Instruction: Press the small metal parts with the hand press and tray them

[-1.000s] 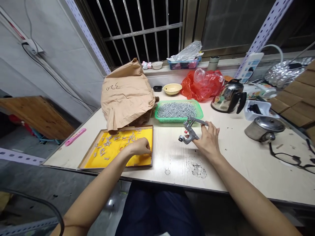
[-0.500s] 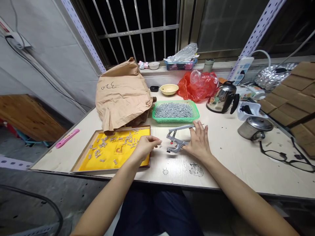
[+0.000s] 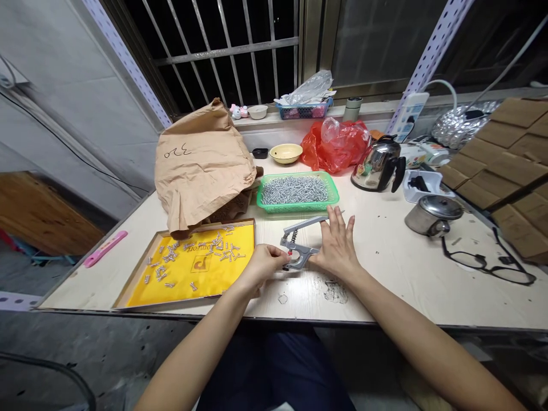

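Note:
My right hand (image 3: 338,242) grips grey metal snap fastener pliers (image 3: 306,250), fingers over the upper handle and palm at the lower one. The handles stand apart, with a dark spring and a red tip near the jaws. My left hand (image 3: 268,265) is closed in a pinch right at the jaws; the small metal piece in its fingertips is mostly hidden now. To the left lies a shallow box lid (image 3: 141,257) lined with yellow cloth (image 3: 184,277), with many small silver metal pieces (image 3: 161,272) scattered on it. Behind the pliers stands a green basket (image 3: 295,209) heaped with silver metal parts (image 3: 295,189).
A brown paper bag (image 3: 201,165) rises behind the lid, and a pink-handled tool (image 3: 105,249) lies left. At the back are a yellow bowl (image 3: 286,153) and red plastic bag (image 3: 336,145). A kettle (image 3: 377,165), metal pot (image 3: 433,216), glasses (image 3: 488,264) and cardboard boxes (image 3: 509,154) stand right.
My left hand has moved right, bringing the small metal piece up to the jaws of the pliers. My right hand still holds the pliers. The whole view has shifted slightly.

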### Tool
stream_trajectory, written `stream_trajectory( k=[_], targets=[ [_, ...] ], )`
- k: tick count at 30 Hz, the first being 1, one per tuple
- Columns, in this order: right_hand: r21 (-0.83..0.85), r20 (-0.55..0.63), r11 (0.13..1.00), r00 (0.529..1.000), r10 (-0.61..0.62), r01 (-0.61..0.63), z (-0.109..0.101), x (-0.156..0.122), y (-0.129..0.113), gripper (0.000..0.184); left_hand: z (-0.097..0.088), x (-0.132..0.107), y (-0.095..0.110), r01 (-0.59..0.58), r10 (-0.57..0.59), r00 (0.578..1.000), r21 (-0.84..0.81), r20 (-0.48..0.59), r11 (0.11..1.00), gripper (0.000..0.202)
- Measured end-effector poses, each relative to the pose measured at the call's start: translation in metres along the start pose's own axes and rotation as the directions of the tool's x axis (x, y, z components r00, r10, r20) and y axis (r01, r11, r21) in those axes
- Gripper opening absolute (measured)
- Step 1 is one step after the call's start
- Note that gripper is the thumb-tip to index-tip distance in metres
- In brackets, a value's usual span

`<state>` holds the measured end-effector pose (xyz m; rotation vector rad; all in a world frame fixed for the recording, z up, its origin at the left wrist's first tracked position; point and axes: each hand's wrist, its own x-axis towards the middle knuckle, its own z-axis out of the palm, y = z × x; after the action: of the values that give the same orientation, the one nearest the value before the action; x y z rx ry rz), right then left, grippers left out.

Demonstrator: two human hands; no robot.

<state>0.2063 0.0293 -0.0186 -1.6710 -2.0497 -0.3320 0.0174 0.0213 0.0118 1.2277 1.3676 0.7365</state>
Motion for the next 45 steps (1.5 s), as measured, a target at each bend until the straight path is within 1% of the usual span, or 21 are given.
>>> stream_trajectory(
  k=[3,5,7,9,12,16,19,24,27,29,32,36,40,43,45],
  targets=[
    [-0.002,0.015,1.0,1.0,-0.007,0.007,-0.002,0.0,-0.002,0.081,-0.002,0.001,-0.002,-0.027,0.025,1.0,0.145,0.016,0.989,0.027],
    [0.0,0.019,1.0,1.0,-0.013,0.013,-0.003,0.0,-0.003,0.08,-0.003,0.002,-0.003,-0.052,0.045,0.998,0.198,0.038,0.979,0.027],
    [0.006,0.013,1.0,1.0,-0.018,0.018,-0.004,0.0,-0.003,0.08,-0.004,0.005,-0.005,-0.075,0.067,0.997,0.223,0.041,0.972,0.026],
    [0.01,-0.001,1.0,1.0,-0.013,0.013,-0.004,0.0,-0.003,0.082,-0.005,0.007,-0.006,-0.081,0.079,0.997,0.235,0.016,0.969,0.023],
    [0.006,-0.012,1.0,1.0,0.002,-0.002,-0.005,0.001,-0.003,0.085,-0.007,0.01,-0.005,-0.064,0.062,0.998,0.226,0.016,0.972,0.02],
    [-0.001,-0.003,1.0,1.0,-0.001,0.001,-0.008,0.001,-0.003,0.087,-0.008,0.009,0.0,-0.032,0.016,0.996,0.18,0.091,0.983,0.021],
    [-0.004,0.004,1.0,1.0,-0.002,0.002,-0.009,0.001,-0.003,0.087,-0.01,0.01,0.005,-0.037,0.013,0.992,0.191,0.128,0.981,0.023],
    [0.012,0.004,1.0,1.0,-0.02,0.02,-0.008,0.0,-0.004,0.082,-0.013,0.013,0.013,-0.074,-0.004,0.974,0.331,0.228,0.941,0.028],
    [0.027,0.008,0.999,1.0,-0.029,0.029,-0.007,-0.001,-0.005,0.079,-0.014,0.012,0.016,-0.093,-0.026,0.958,0.394,0.286,0.914,0.027],
    [0.036,0.008,0.999,1.0,-0.031,0.03,-0.006,-0.001,-0.006,0.078,-0.014,0.011,0.016,-0.108,-0.022,0.951,0.394,0.31,0.913,0.025],
    [0.042,0.005,0.999,0.999,-0.034,0.034,-0.006,-0.002,-0.007,0.078,-0.015,0.007,0.013,-0.115,-0.011,0.948,0.375,0.317,0.92,0.024],
    [0.047,-0.012,0.998,0.999,-0.043,0.044,-0.006,-0.002,-0.006,0.079,-0.016,0.003,0.011,-0.102,0.0,0.956,0.333,0.292,0.937,0.024],
    [0.057,-0.045,0.995,0.996,-0.077,0.079,-0.004,-0.001,-0.004,0.078,-0.015,0.001,0.012,-0.084,-0.002,0.962,0.302,0.274,0.95,0.023],
    [0.066,-0.084,0.992,0.991,-0.1,0.106,-0.004,0.0,-0.002,0.074,-0.016,0.002,0.01,-0.068,-0.016,0.959,0.285,0.284,0.956,0.024],
    [0.069,-0.111,0.99,0.987,-0.112,0.121,-0.004,0.0,-0.001,0.068,-0.017,0.001,0.01,-0.06,-0.02,0.957,0.266,0.289,0.962,0.025]
  ],
)
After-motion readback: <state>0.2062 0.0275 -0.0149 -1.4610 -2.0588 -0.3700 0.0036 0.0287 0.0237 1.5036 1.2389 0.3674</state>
